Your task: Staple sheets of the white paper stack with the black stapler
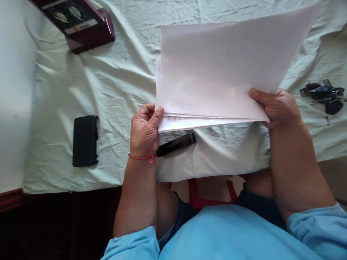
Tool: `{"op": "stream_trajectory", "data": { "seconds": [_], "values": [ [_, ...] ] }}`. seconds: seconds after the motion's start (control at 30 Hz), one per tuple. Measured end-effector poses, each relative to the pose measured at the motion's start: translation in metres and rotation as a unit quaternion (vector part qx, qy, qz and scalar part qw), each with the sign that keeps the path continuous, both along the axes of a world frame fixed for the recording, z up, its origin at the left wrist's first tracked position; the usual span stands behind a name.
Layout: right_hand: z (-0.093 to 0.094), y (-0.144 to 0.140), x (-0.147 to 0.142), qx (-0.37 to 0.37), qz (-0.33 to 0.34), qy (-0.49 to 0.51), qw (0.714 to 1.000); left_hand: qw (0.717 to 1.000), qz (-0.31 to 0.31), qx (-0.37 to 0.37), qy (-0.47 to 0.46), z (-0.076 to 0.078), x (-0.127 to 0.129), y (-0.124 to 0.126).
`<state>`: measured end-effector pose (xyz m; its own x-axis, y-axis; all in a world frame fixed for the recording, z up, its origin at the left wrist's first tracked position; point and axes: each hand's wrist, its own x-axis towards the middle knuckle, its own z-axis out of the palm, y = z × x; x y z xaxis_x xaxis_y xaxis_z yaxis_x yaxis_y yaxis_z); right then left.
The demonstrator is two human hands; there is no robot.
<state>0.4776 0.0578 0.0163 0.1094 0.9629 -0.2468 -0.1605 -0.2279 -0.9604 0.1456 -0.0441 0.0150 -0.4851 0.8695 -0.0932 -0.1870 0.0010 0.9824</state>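
A stack of white paper sheets (217, 68) is held up over a table covered with a pale cloth (114, 86). My left hand (145, 130) pinches the lower left corner of the stack, with a red string around the wrist. My right hand (279, 108) grips the lower right edge, thumb on top of the upper sheet. The upper sheets are lifted apart from a lower sheet with faint printed lines. A black stapler-like object (176, 144) lies on the cloth just below the papers, beside my left hand.
A black phone (85, 141) lies on the cloth at the left. A dark red box (81, 23) sits at the far left corner. A bunch of keys (324, 95) lies at the right. A red stool (211, 195) shows under the table's near edge.
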Motion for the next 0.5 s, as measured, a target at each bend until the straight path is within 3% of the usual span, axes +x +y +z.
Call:
{"op": "stream_trajectory", "data": {
  "seconds": [0.27, 0.5],
  "values": [
    [-0.0024, -0.0012, -0.0007, -0.003, 0.011, -0.002, 1.000, 0.998, 0.008, -0.031, 0.047, -0.0078, -0.0101, -0.0036],
    [0.0003, -0.0016, -0.0014, -0.003, 0.008, 0.003, 1.000, 1.000, 0.013, -0.016, -0.011, -0.0039, -0.0031, -0.0019]
  ]
}}
